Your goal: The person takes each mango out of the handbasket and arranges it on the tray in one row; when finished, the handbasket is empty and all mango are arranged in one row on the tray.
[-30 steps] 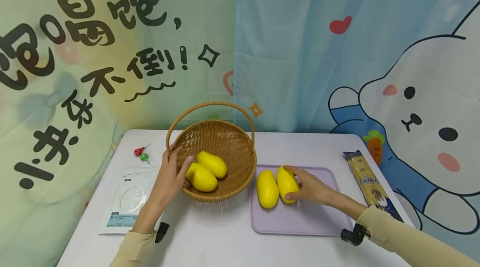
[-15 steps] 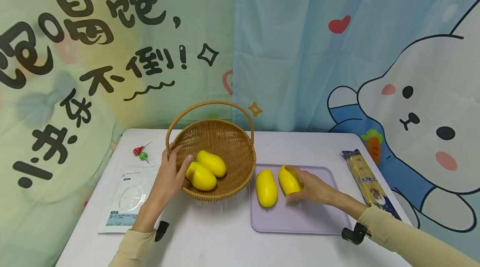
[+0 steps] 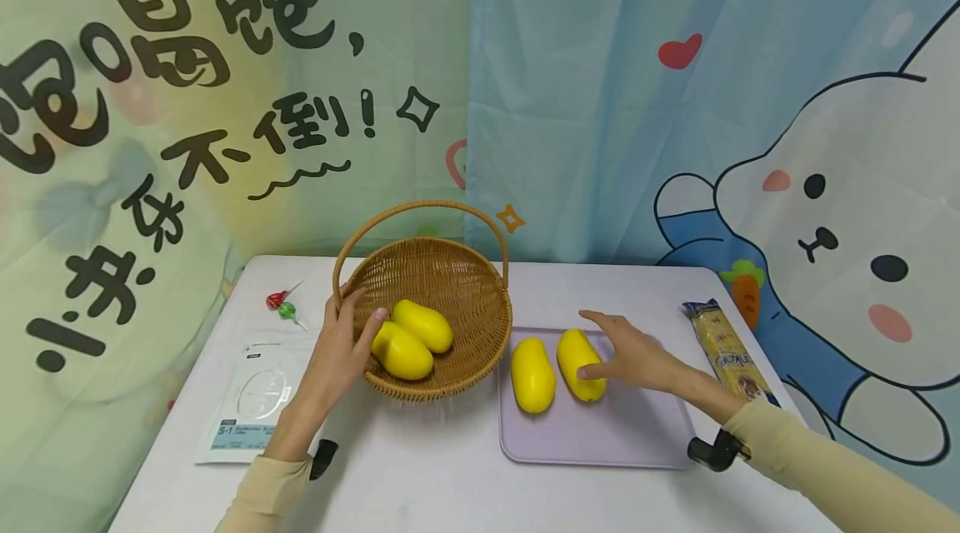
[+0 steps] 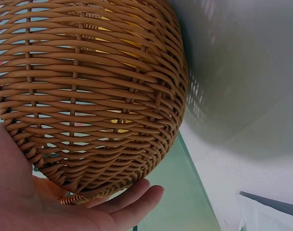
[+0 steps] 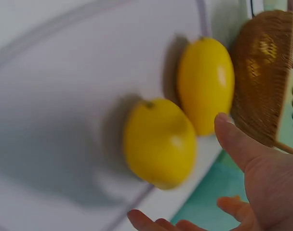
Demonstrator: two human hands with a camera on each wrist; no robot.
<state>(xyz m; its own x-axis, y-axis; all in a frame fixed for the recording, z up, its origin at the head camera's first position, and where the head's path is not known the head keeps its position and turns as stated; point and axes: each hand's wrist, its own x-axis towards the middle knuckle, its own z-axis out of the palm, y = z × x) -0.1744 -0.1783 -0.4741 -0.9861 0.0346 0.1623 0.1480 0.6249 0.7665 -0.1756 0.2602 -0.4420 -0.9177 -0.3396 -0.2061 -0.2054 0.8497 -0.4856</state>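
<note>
1. Because the right hand hangs with spread fingers and holds nothing, an off-centre grasp could roll the outer fruit along the tray; its smooth, rounded skin would be the cause.
2. The inner fruit lies just beside it on the tray's left part, so a straying thumb might nudge that one.
3. The left hand grips the side rim of the basket; if that hold slackened, the basket could tip and shift the fruit pair inside.
4. The outer fruit's long axis points away from the person, far end leaning slightly left; the inner fruit's runs nearly straight.
</note>
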